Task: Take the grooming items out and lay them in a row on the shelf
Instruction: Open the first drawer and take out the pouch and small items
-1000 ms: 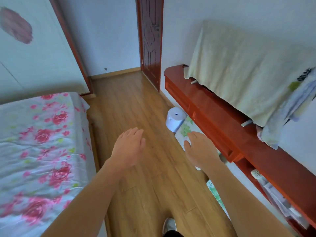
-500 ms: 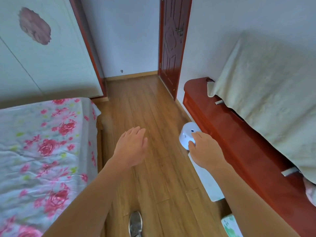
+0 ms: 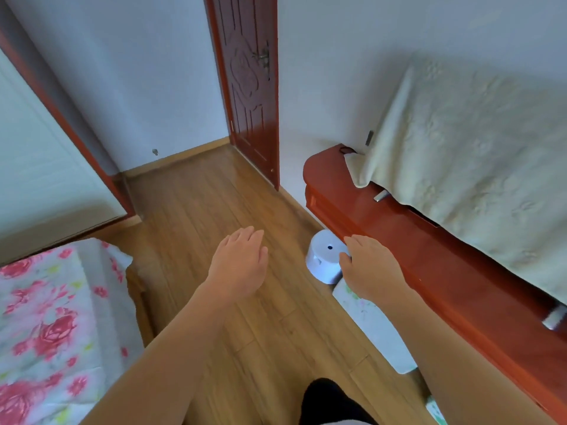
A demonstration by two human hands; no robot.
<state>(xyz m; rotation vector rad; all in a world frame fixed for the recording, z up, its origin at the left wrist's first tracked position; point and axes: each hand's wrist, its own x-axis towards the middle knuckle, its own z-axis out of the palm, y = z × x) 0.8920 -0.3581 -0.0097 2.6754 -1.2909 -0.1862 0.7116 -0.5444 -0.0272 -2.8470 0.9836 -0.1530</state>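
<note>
No grooming items are in view. A long red-brown wooden shelf [image 3: 435,265] runs along the right wall, its back part covered by a pale cream cloth [image 3: 472,148]. My left hand [image 3: 239,265] hovers over the wooden floor with fingers straight and together, holding nothing. Held out near the shelf's front edge, my right hand [image 3: 371,268] has relaxed fingers and is empty, partly in front of a small white round stool [image 3: 322,259].
A bed with a rose-print cover [image 3: 46,332] fills the lower left. A dark red door [image 3: 248,87] stands closed at the back. A white flat panel [image 3: 374,329] leans on the floor beside the shelf. A wardrobe front [image 3: 36,167] is at the left.
The view has moved forward along the floor toward the door and the shelf's near end. Both hands stay outstretched and empty; the white stool now sits right by my right hand.
</note>
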